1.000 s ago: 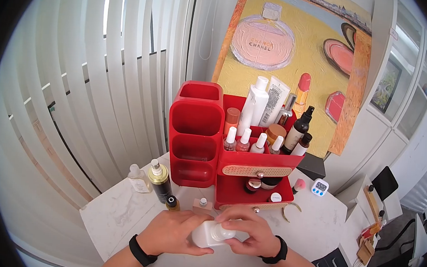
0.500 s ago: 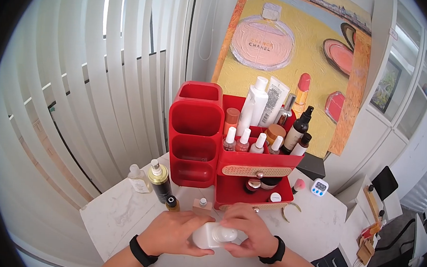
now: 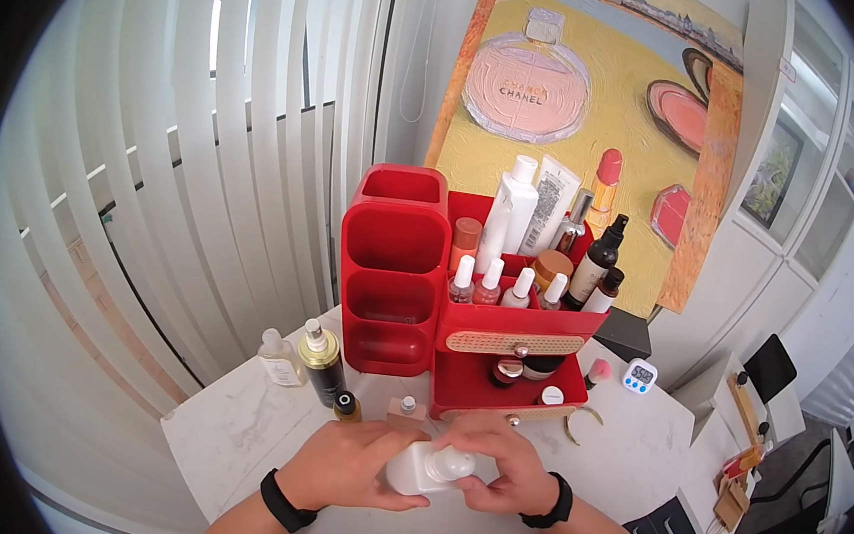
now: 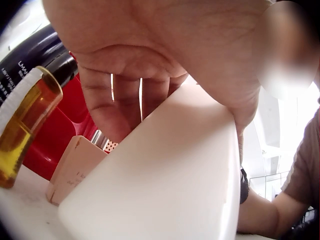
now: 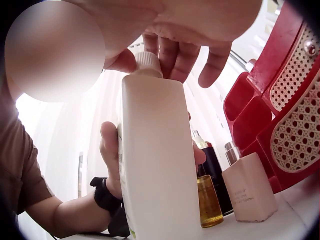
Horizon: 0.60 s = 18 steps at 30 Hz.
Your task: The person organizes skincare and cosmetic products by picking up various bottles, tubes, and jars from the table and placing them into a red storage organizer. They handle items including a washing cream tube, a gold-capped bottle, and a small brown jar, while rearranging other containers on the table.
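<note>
Low over the near part of the table, my left hand (image 3: 336, 464) grips a white plastic bottle (image 3: 409, 472) round its body. The thumb is on the near side and the fingers are on the far side. My right hand (image 3: 509, 466) pinches the ribbed white cap (image 5: 148, 65) between thumb and fingers. In the right wrist view the bottle stands nearly upright, its cap on top. Just beyond the hands is a pale pink square bottle (image 5: 249, 189) with a silver neck. An amber bottle (image 3: 345, 407) with a black top stands to its left.
A red organizer (image 3: 392, 264) with vacant compartments stands behind. Beside it, a red drawer box (image 3: 518, 319) holds nail polishes, tubes and bottles, its lower drawer pulled out. A black-and-gold pump bottle (image 3: 321, 364) and clear bottle (image 3: 281, 364) stand left; a white timer (image 3: 640, 375) stands right.
My right fingers have shifted round the cap, first lifting and bunching, then settling on it again. The left hand keeps its grip on the bottle, which stays in nearly the same place.
</note>
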Each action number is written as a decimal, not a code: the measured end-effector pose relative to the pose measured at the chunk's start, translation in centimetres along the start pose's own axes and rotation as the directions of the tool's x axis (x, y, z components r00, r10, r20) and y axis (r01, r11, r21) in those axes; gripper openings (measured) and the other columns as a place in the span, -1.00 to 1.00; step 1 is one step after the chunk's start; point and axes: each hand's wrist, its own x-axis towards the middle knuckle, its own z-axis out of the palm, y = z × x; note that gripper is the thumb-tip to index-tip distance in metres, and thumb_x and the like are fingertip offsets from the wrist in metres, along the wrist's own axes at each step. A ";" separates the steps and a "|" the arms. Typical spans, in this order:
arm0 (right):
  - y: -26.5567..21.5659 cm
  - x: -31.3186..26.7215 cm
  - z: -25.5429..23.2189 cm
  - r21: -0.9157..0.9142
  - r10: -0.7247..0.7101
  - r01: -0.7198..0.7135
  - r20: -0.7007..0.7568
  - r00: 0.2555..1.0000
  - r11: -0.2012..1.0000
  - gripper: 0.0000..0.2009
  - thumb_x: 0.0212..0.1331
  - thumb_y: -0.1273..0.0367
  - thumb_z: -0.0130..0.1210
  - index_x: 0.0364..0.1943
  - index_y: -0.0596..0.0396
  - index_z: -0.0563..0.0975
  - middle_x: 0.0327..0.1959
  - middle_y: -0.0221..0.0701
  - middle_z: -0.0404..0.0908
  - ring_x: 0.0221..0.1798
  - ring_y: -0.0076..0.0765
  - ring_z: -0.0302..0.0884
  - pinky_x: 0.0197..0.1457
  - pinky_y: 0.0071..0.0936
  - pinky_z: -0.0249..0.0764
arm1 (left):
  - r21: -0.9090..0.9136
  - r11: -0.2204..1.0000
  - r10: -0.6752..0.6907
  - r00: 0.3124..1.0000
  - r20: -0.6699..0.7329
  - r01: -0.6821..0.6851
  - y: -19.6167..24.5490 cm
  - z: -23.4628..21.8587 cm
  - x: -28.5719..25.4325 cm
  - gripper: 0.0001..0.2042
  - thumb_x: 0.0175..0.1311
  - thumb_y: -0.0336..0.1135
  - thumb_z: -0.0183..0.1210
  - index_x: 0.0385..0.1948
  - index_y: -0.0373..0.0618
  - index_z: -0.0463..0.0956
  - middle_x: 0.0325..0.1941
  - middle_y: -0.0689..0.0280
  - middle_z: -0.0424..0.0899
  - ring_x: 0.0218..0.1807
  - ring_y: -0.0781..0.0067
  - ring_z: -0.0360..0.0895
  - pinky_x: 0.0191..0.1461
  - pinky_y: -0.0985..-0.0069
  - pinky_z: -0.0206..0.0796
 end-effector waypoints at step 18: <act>0.9 -0.9 0.4 -0.011 0.119 -0.120 -0.063 0.991 0.993 -0.40 -0.06 0.31 0.51 0.12 0.00 0.48 0.02 -0.28 0.55 0.07 -0.07 0.49 0.17 -0.16 0.39 | 0.006 1.000 -0.011 1.000 0.001 0.011 0.1 0.1 -0.1 -0.39 -0.05 0.09 0.53 0.01 -0.01 0.56 -0.14 0.32 0.76 -0.22 0.23 0.73 -0.22 0.39 0.59</act>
